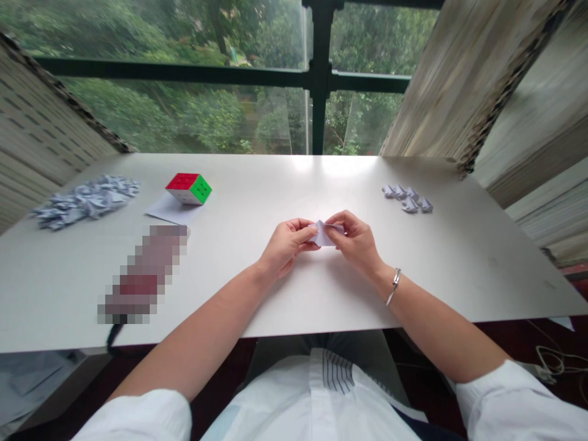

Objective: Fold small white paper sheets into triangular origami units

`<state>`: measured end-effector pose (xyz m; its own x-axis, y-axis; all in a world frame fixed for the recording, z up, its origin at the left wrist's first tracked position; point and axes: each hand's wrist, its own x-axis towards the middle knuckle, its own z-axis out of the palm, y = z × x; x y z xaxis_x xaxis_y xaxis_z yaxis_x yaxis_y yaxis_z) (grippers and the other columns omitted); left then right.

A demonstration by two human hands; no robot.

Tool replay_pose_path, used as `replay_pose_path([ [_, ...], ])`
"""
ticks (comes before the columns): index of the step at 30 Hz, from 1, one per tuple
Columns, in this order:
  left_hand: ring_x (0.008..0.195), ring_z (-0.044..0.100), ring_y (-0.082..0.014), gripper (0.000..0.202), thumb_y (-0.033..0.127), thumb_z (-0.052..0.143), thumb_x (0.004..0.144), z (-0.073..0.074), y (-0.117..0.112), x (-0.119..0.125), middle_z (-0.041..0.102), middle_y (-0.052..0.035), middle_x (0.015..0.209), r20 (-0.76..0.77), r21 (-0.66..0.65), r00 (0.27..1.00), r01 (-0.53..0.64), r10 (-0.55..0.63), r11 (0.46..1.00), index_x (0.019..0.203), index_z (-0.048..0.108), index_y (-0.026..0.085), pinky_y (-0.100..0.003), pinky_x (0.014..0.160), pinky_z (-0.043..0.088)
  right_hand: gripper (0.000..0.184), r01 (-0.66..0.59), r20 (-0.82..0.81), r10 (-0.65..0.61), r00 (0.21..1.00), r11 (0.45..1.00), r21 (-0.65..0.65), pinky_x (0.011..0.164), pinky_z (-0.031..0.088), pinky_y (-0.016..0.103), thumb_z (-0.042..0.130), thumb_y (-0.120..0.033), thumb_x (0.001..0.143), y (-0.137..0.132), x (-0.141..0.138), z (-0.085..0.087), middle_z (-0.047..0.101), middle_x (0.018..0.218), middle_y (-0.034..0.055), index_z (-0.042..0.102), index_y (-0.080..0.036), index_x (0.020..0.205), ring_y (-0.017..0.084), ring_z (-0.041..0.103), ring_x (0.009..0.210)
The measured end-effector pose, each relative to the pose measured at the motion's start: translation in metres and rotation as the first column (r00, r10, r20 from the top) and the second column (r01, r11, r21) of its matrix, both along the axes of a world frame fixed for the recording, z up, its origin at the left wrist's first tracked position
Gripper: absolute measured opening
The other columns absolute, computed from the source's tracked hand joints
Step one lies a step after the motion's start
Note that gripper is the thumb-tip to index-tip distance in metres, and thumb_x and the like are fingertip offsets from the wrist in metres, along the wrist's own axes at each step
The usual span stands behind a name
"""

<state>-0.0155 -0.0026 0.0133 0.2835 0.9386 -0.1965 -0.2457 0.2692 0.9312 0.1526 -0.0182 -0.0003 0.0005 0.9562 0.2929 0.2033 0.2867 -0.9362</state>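
Observation:
A small folded piece of white paper (325, 234) is held just above the white table (459, 257), near its middle. My left hand (287, 243) pinches the paper's left side with thumb and fingers. My right hand (356, 240) pinches its right side; a silver bracelet sits on that wrist. Both hands are closed on the paper.
A large heap of folded paper pieces (87, 199) lies at the far left. A colour puzzle cube (189, 187) rests on a white sheet (169, 212). A few folded pieces (408, 199) sit in a row at the right. A blurred object (144, 272) lies left of my arm.

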Motion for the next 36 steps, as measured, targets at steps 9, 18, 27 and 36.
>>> replay_pose_path([
  [9, 0.071, 0.064, -0.0125, 0.029, 0.025, 0.081, 0.068, 0.0001, 0.0011, -0.0027, 0.068, -0.0026, 0.081, 0.035, 0.009, 0.999, -0.041, 0.041, 0.999, 0.092, 0.068, 0.013, -0.028, 0.07, 0.054, 0.018, -0.048, 0.242, -0.011, 0.97, 0.971, 0.235, 0.057, 0.047, 0.024, 0.063, -0.017, 0.082, -0.0032, 0.0016, 0.0024, 0.067, 0.087, 0.0034, 0.072, -0.023, 0.096, 0.013, 0.059, 0.07],
  [18, 0.073, 0.064, -0.0136, 0.027, 0.02, 0.08, 0.064, 0.0073, -0.0017, 0.0007, 0.068, -0.0029, 0.081, 0.027, 0.003, 0.997, -0.066, 0.066, 0.998, 0.088, 0.068, 0.014, -0.028, 0.069, 0.052, 0.017, 0.066, 0.158, -0.09, 0.983, 0.987, 0.147, 0.06, 0.049, 0.029, 0.062, -0.035, 0.088, -0.0055, 0.0, 0.0059, 0.066, 0.078, 0.0031, 0.071, -0.022, 0.093, 0.015, 0.058, 0.066],
  [27, 0.069, 0.063, -0.0116, 0.033, 0.014, 0.075, 0.066, 0.0065, -0.0033, 0.0031, 0.07, -0.0006, 0.077, 0.058, 0.034, 0.997, -0.048, 0.046, 0.998, 0.097, 0.064, 0.016, -0.027, 0.068, 0.052, 0.004, 0.054, 0.137, -0.079, 0.987, 0.982, 0.18, 0.057, 0.046, 0.026, 0.063, -0.023, 0.084, -0.0034, 0.0002, 0.0018, 0.063, 0.08, 0.0001, 0.064, -0.022, 0.087, 0.012, 0.056, 0.064],
  [36, 0.07, 0.067, -0.0135, 0.036, 0.015, 0.076, 0.066, 0.0083, -0.0011, -0.0009, 0.073, -0.0033, 0.079, 0.064, 0.043, 0.995, -0.075, 0.073, 0.996, 0.1, 0.063, 0.014, -0.031, 0.074, 0.054, 0.024, -0.114, 0.28, 0.05, 0.959, 0.97, 0.217, 0.06, 0.049, 0.026, 0.059, -0.01, 0.079, -0.0042, 0.0031, 0.0046, 0.063, 0.094, 0.0034, 0.07, -0.024, 0.094, 0.014, 0.06, 0.074],
])
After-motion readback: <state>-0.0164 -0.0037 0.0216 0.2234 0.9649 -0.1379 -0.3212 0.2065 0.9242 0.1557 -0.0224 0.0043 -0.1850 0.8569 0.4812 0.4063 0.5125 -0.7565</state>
